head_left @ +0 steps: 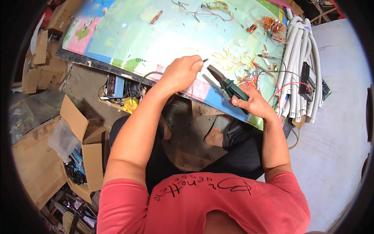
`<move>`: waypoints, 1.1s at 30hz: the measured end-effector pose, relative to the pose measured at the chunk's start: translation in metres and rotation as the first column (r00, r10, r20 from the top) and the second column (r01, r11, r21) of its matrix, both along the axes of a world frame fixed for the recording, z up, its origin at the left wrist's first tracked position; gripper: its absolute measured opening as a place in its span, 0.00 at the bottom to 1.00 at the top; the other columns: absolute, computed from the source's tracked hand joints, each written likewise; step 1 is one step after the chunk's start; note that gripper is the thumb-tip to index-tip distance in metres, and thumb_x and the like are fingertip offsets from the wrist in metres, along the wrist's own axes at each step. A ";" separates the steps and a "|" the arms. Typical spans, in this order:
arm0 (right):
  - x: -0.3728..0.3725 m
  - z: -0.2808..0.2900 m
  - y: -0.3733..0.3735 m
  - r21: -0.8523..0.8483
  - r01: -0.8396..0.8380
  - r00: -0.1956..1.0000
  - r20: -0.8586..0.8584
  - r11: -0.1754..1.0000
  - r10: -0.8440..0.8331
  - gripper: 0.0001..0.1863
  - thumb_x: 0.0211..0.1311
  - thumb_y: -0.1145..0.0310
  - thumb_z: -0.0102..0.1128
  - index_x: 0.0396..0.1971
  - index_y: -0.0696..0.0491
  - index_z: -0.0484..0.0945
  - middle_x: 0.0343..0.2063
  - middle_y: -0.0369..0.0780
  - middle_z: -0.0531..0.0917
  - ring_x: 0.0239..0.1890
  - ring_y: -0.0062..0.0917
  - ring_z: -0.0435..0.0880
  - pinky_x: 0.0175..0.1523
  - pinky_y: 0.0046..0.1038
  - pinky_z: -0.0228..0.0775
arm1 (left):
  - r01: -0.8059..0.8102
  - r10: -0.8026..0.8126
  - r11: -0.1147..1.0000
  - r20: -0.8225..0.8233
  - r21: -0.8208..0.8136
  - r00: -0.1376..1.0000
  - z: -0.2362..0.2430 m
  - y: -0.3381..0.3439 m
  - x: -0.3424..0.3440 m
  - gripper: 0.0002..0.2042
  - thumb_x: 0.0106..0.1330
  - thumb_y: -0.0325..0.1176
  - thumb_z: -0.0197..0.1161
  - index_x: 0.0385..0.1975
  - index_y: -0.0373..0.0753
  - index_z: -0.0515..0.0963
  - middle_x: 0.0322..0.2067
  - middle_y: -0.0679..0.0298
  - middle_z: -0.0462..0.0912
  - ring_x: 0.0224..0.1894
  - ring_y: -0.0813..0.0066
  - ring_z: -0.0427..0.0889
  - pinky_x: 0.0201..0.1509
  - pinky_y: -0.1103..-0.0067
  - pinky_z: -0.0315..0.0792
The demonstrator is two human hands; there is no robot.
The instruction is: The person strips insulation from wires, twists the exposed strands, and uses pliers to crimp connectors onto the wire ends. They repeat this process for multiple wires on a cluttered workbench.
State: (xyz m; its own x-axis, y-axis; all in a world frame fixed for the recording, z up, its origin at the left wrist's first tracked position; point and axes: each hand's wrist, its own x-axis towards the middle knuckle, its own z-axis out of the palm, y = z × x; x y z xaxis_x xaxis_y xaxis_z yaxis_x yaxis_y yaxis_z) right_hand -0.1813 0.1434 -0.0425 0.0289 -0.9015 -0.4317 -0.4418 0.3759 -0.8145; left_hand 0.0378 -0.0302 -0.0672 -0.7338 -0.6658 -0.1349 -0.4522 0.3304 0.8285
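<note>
My left hand (183, 72) grips a dark cable (150, 73) over the near edge of the worktop; a short dark end pokes out beyond my fingers, and a thin red wire dangles below them. To its right, my right hand (251, 102) holds green-handled pliers (230, 86), their dark jaws pointing up and left toward the cable end, not touching it. Yellow wire scraps (220, 55) and a pinkish tangle of wires (246, 81) lie just beyond the pliers on the pale, patterned tabletop (113, 39).
A bundle of white tubes (296, 46) runs along the right, with a black meter (307, 80), red and black leads and a circuit board (326, 90). Copper wire (272, 27) lies at the back. Cardboard boxes (93, 167) stand at left; a pale board (335, 156) is at right.
</note>
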 end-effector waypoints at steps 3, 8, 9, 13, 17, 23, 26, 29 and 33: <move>0.001 0.004 0.003 0.036 -0.013 0.999 -0.028 0.999 0.014 0.14 0.56 0.64 0.67 0.31 0.60 0.77 0.25 0.38 0.75 0.32 0.24 0.73 0.40 0.27 0.65 | 0.045 -0.043 0.998 0.035 -0.049 0.998 -0.002 0.002 -0.002 0.14 0.69 0.39 0.49 0.33 0.34 0.75 0.28 0.48 0.78 0.35 0.47 0.77 0.40 0.65 0.69; 0.002 0.008 0.004 0.078 -0.066 0.996 -0.060 0.995 0.071 0.12 0.56 0.67 0.67 0.31 0.60 0.77 0.28 0.40 0.76 0.34 0.26 0.75 0.41 0.28 0.66 | 0.085 -0.082 0.996 0.111 -0.017 0.990 0.002 0.006 -0.003 0.13 0.68 0.40 0.48 0.34 0.37 0.77 0.32 0.49 0.81 0.39 0.46 0.78 0.43 0.60 0.69; 0.001 0.007 0.004 0.075 -0.078 0.995 -0.052 0.994 0.082 0.11 0.56 0.67 0.66 0.32 0.60 0.77 0.28 0.40 0.76 0.34 0.27 0.74 0.41 0.29 0.66 | 0.095 -0.092 0.995 0.132 -0.018 0.987 0.003 0.007 -0.004 0.13 0.68 0.40 0.48 0.34 0.38 0.77 0.34 0.50 0.81 0.40 0.46 0.79 0.44 0.58 0.70; 0.002 0.010 0.004 0.071 -0.086 0.991 -0.094 0.994 0.093 0.11 0.56 0.68 0.66 0.31 0.60 0.77 0.29 0.41 0.75 0.35 0.28 0.74 0.42 0.29 0.65 | 0.125 -0.120 0.992 0.170 -0.015 0.978 0.008 0.009 -0.004 0.13 0.68 0.40 0.48 0.34 0.39 0.77 0.33 0.51 0.82 0.40 0.46 0.79 0.44 0.59 0.70; 0.002 0.010 0.005 0.050 -0.082 0.993 -0.083 0.995 0.086 0.12 0.55 0.68 0.67 0.31 0.60 0.77 0.27 0.41 0.74 0.34 0.29 0.73 0.42 0.29 0.65 | 0.141 -0.137 0.990 0.195 -0.006 0.971 0.012 0.010 -0.005 0.13 0.68 0.39 0.48 0.34 0.38 0.77 0.32 0.51 0.82 0.40 0.47 0.79 0.44 0.59 0.70; 0.002 0.014 0.003 0.054 -0.125 0.984 -0.124 0.991 0.131 0.12 0.55 0.68 0.67 0.31 0.61 0.76 0.26 0.43 0.73 0.33 0.32 0.72 0.42 0.30 0.65 | 0.166 -0.162 0.986 0.213 -0.002 0.963 0.016 0.011 -0.003 0.13 0.68 0.39 0.48 0.35 0.39 0.77 0.32 0.50 0.82 0.40 0.47 0.79 0.44 0.59 0.70; 0.002 0.014 0.004 0.043 -0.117 0.985 -0.120 0.992 0.122 0.13 0.54 0.67 0.67 0.31 0.62 0.76 0.25 0.44 0.73 0.32 0.34 0.72 0.42 0.32 0.65 | 0.179 -0.175 0.984 0.195 -0.007 0.965 0.012 0.011 -0.003 0.12 0.68 0.39 0.50 0.36 0.38 0.77 0.30 0.49 0.80 0.38 0.46 0.78 0.42 0.60 0.69; 0.002 0.016 0.004 0.034 -0.141 0.979 -0.145 0.989 0.145 0.14 0.54 0.67 0.66 0.30 0.63 0.75 0.25 0.46 0.73 0.31 0.36 0.71 0.41 0.34 0.65 | 0.206 -0.201 0.979 0.231 0.004 0.952 0.015 0.010 -0.003 0.12 0.68 0.39 0.49 0.36 0.40 0.78 0.31 0.50 0.81 0.39 0.47 0.78 0.43 0.60 0.69; 0.010 0.020 0.005 0.025 -0.118 0.974 -0.190 0.993 0.120 0.14 0.56 0.67 0.65 0.29 0.63 0.75 0.25 0.47 0.73 0.31 0.39 0.71 0.40 0.36 0.65 | 0.213 -0.214 0.977 0.234 0.029 0.948 0.017 0.009 -0.002 0.12 0.69 0.39 0.48 0.36 0.41 0.78 0.32 0.51 0.82 0.39 0.48 0.79 0.43 0.60 0.70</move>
